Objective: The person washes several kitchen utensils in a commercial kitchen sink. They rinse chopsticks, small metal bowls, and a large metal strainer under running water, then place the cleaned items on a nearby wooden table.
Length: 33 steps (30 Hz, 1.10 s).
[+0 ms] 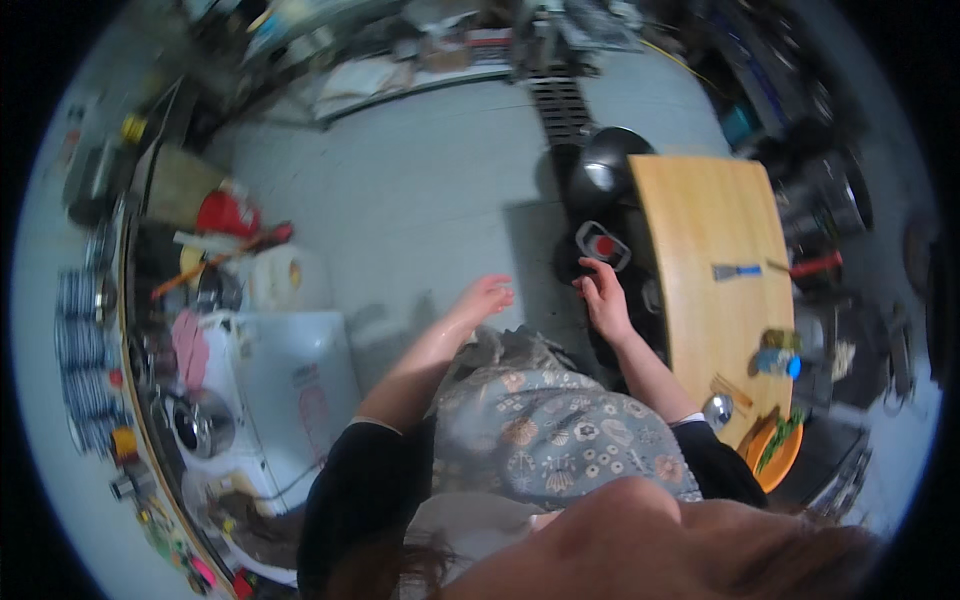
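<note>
My left hand (pixel 486 298) hangs over the floor in front of the patterned apron (pixel 570 435), its fingers apart and nothing in it. To the right, my right hand (pixel 602 296) is held up near a dark object with a red and white mark (pixel 604 246), also holding nothing. Beside my right arm stands a wooden table (pixel 712 202). A brush or scraper with a blue handle (pixel 737 271), a blue-capped jar (pixel 778 363), a metal bowl (pixel 718 411) and wooden sticks (pixel 731 391) lie on it. Leafy greens (pixel 780 439) rest in an orange bowl (pixel 780 466) at its near end.
A white chest-like appliance (pixel 296 375) stands at the left, with a metal pot (pixel 202 424) beside it. Behind it are a white container (pixel 281 277) and a red bucket (pixel 227 214). Ahead, a floor drain grate (pixel 559 105) runs towards a large black pan (pixel 607 169).
</note>
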### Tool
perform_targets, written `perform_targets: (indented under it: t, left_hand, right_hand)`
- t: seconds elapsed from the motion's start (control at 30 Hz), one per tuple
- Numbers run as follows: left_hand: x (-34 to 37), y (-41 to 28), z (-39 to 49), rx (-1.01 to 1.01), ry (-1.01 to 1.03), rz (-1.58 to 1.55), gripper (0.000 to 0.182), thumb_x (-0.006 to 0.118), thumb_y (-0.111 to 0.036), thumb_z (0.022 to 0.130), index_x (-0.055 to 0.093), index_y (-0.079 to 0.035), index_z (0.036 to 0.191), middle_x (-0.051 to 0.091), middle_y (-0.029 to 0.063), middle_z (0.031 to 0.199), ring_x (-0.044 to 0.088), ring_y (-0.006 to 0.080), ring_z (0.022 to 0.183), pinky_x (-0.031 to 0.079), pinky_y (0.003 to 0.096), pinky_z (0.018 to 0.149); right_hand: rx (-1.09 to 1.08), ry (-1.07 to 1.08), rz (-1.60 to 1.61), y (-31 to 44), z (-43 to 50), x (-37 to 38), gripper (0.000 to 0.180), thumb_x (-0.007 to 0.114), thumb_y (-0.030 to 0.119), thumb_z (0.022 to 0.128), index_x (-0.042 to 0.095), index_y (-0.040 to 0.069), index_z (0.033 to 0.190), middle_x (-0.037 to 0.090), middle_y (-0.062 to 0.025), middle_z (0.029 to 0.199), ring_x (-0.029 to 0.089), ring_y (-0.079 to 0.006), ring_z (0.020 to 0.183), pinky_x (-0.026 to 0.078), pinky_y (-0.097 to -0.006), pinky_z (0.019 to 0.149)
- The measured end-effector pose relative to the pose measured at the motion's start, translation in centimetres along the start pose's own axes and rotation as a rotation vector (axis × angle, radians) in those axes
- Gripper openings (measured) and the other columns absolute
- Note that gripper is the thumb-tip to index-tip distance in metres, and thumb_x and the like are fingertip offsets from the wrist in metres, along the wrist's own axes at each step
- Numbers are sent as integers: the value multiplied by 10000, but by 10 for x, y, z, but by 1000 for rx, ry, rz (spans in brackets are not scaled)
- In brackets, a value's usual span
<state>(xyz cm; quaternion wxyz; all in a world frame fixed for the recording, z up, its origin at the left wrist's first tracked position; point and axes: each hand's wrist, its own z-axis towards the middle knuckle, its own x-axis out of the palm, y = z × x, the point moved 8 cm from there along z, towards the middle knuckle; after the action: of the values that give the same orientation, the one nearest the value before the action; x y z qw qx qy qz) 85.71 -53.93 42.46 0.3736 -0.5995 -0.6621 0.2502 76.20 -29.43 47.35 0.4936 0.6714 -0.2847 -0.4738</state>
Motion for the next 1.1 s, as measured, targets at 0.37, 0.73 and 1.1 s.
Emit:
perform_targets:
  t: [0.37,0.73,1.1]
  left_hand:
    - [-350,-73,-48,174,-386,-286,381,496,-170,1048,520,-36,1404,649,110,1264,636,196,1135,501,336,986]
    - [-640,-178,-58,238,-838,-459,426,541,-225,1023,529,-43,1407,653,114,1252,632,184,1117,498,348,986]
    - [-904,-128,-73,144,-1158,-764,422,533,-249,1039,515,-52,1412,659,102,1229,649,205,1101,523,335,924]
  right_hand:
    - [586,1197,-1010,-184,58,73,227,575,202,948,690,44,1063,688,-164,1083,636,-335,1071,530,-436,892]
    - [571,641,-558,-53,627,330,262,595,211,970,642,56,1176,663,-108,1059,636,-206,1015,533,-352,799]
    - [-531,981,-150,402,878,961,367,610,89,940,626,71,1306,678,-158,1171,669,-274,971,527,-355,871]
